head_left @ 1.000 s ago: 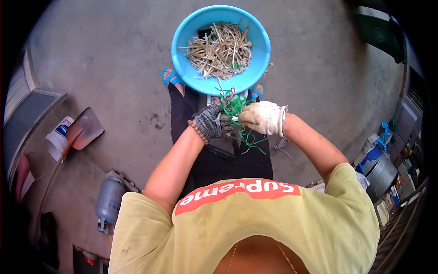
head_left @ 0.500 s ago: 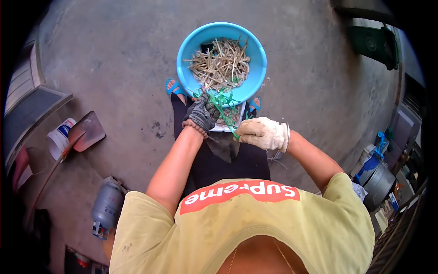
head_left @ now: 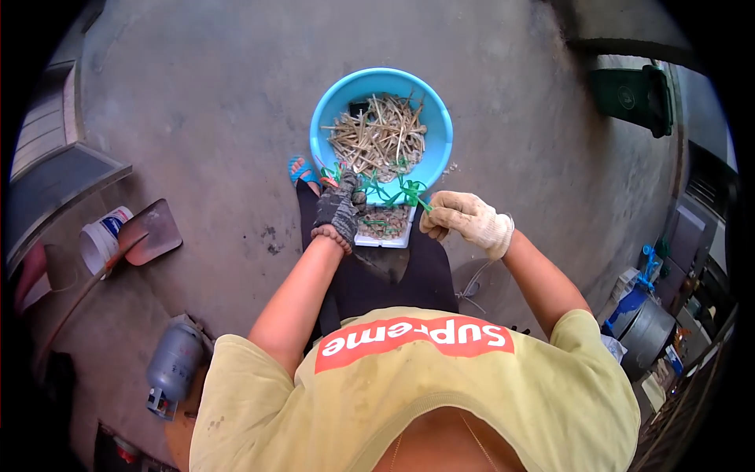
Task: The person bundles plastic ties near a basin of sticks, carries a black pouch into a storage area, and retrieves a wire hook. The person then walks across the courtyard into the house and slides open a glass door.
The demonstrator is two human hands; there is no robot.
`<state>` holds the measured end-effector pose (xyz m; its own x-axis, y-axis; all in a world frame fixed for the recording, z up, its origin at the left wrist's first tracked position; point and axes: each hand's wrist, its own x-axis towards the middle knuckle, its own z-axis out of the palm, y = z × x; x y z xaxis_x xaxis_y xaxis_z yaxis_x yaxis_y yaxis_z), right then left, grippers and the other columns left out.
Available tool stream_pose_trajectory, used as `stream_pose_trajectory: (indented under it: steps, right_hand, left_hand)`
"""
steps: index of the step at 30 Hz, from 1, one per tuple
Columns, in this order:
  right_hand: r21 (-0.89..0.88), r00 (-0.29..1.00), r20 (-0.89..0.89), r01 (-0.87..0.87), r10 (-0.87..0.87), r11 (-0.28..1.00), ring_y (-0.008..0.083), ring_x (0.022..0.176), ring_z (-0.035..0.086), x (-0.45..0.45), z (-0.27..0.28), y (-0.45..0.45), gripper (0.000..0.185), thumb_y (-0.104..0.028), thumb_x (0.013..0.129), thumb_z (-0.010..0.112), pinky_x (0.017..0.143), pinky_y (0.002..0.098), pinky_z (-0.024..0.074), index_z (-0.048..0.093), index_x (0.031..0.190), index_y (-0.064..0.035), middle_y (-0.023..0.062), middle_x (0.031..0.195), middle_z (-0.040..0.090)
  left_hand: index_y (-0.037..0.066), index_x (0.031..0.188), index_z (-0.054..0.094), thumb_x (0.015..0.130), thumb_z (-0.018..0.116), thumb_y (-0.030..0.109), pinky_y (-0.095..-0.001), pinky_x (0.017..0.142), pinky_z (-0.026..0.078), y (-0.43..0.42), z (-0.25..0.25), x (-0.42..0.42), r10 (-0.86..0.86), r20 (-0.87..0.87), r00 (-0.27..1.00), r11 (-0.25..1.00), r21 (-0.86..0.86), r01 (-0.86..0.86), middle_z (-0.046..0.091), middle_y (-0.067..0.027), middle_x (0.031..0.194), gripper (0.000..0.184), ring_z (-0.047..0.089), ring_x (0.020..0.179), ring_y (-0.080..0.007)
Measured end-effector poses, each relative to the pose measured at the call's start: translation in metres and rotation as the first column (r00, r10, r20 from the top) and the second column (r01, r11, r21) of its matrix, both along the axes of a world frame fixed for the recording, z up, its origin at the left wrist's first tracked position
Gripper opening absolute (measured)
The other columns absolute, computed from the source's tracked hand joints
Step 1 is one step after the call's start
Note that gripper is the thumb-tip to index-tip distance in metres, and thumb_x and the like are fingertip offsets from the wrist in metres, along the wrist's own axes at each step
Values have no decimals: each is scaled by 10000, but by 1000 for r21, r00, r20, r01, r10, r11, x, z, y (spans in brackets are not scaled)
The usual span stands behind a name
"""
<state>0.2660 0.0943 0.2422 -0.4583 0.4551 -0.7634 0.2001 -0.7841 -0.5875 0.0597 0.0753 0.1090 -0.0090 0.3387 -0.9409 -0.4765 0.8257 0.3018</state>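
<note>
A smooth grey concrete floor (head_left: 236, 102), mottled with dark stains, filled the background. Over it, the green strands (head_left: 410, 191), thin, flat and plastic-looking, hung in a loose, curling tangle between the two hands, across the near rim of a round blue basin. The left hand (head_left: 338, 206), in a ribbed dark-grey knit glove, had its grip closed on the tangle's left end, with a reddish scrap by the fingertips. The right hand (head_left: 468, 219), in an off-white knit glove stained tan over the fingers, pinched the other end in a closed grip just beyond the basin's near right rim.

The glossy basin (head_left: 445, 149) held a heap of dry, straw-coloured stalks (head_left: 381, 130), stiff and criss-crossed, with a dark, blocky object (head_left: 359, 108) near its far left wall. Below the basin's near rim, a white, straight-edged tray (head_left: 383, 243) carried brownish, crumbly bits. A blue strapped sandal (head_left: 302, 169) showed beside the basin's near left rim.

Toward the floor's left edge, a broad-bladed metal shovel (head_left: 153, 234) lay against a white plastic bucket (head_left: 96, 250), and a rounded grey gas cylinder (head_left: 176, 358) was nearer the person. A dull metal pot (head_left: 648, 337) was near the right edge, and a dark-green bin (head_left: 629, 101) at the far right.
</note>
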Motion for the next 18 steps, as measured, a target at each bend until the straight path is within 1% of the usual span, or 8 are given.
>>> stream_pose_trajectory:
  steps: [4, 7, 8, 11, 12, 14, 17, 18]
  right_hand:
    - [92, 1000, -31, 2, 1, 996, 119, 637, 528, 6, 25, 15, 224, -207, 856, 438, 604, 253, 454, 500, 770, -10, 71, 736, 556]
    - [140, 996, -73, 66, -56, 988, 119, 600, 514, 9, 43, 24, 226, -210, 853, 432, 584, 250, 447, 482, 740, -21, 75, 716, 546]
    - [156, 996, -70, 69, -59, 985, 119, 600, 514, 9, 48, 26, 226, -210, 853, 432, 584, 250, 447, 482, 740, -21, 75, 716, 546]
    - [128, 961, -172, 238, -215, 963, 137, 579, 499, 8, 63, 31, 223, -209, 853, 410, 558, 259, 434, 461, 740, -25, 89, 701, 532]
    - [142, 962, -169, 239, -214, 960, 137, 579, 499, 8, 66, 31, 223, -209, 853, 410, 558, 259, 434, 461, 740, -25, 89, 701, 532]
    - [100, 911, -295, 328, -287, 939, 142, 590, 488, 8, 69, 30, 223, -200, 862, 379, 571, 266, 431, 451, 742, -27, 93, 704, 521]
    - [84, 869, -333, 415, -367, 906, 142, 605, 475, 4, 74, 29, 224, -193, 868, 355, 583, 270, 424, 445, 744, -30, 92, 708, 511]
    - [90, 869, -332, 417, -367, 904, 142, 605, 475, 5, 73, 30, 224, -193, 868, 355, 583, 270, 424, 445, 744, -30, 92, 708, 511]
  left_hand:
    - [92, 797, 498, 821, 537, 240, -272, 464, 466, 29, 29, -4, 60, 73, 996, 986, 152, -70, 454, 13, 568, 155, 442, 461, -90]
    - [54, 850, 538, 805, 554, 186, -298, 473, 497, 49, 77, 2, -147, 89, 985, 977, 170, 131, 534, -28, 649, 141, 499, 490, -108]
    - [32, 911, 540, 807, 548, 201, -307, 530, 516, 37, 43, -2, -415, -99, 904, 782, 469, 411, 564, -55, 729, 199, 538, 552, -126]
    - [10, 960, 525, 836, 491, 244, -294, 623, 513, 46, 81, 17, -367, 264, 892, 897, 353, 265, 571, -75, 832, 267, 572, 684, -159]
    - [29, 1027, 524, 819, 465, 105, -299, 716, 460, 50, 84, 17, -555, 120, 823, 751, 498, 434, 562, -111, 966, 229, 554, 867, -198]
    - [37, 1044, 516, 815, 441, 77, -313, 756, 422, 47, 95, 22, -629, -620, 469, 139, 504, 852, 561, -124, 959, 244, 540, 874, -223]
    - [50, 1052, 507, 811, 432, 73, -312, 744, 426, 31, 53, 33, -570, -240, 786, 400, 755, 520, 556, -133, 955, 253, 527, 875, -240]
    - [50, 1052, 507, 811, 432, 73, -312, 744, 426, 30, 50, 35, -571, -241, 785, 394, 758, 519, 556, -133, 955, 253, 527, 875, -240]
